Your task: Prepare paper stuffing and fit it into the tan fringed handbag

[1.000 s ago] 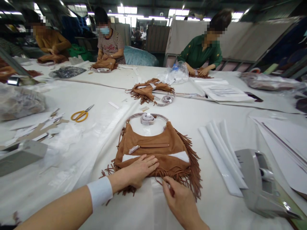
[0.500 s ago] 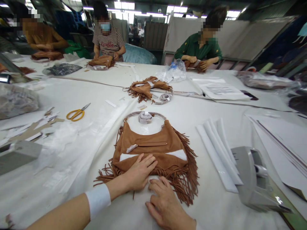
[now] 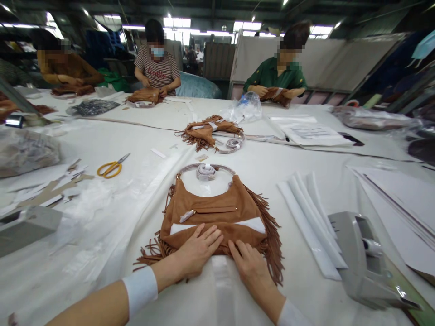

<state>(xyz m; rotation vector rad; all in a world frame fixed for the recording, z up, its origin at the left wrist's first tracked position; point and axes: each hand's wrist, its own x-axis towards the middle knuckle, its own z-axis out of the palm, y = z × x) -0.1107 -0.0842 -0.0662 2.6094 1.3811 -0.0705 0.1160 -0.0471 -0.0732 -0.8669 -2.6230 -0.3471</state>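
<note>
Bench [image 3: 102, 149]: a wide white-covered surface is carrying everything, stretching well beyond the fingers to three other people working at its far side.
Fringed bag [image 3: 214, 208]: a tan suede handbag is lying flat just ahead of both hands, its wrapped handle [image 3: 206, 171] arching at the far end, fringe spilling out to the right of the fingers.
Tape dispenser [image 3: 365, 260]: a grey unit is sitting well to the right of the right hand.
White strips [image 3: 312, 222]: folded strips are lying between the bag and the dispenser.
Left hand [image 3: 197, 249]: the fingers are lying spread and flat, pressing on the bag's folded near edge, gripping nothing.
Right hand [image 3: 251, 267]: the fingers are lying flat just beside the left ones, pressing the same edge and fringe, gripping nothing.
Scissors [image 3: 110, 167]: a yellow-handled pair is resting far to the left of the fingers.
</note>
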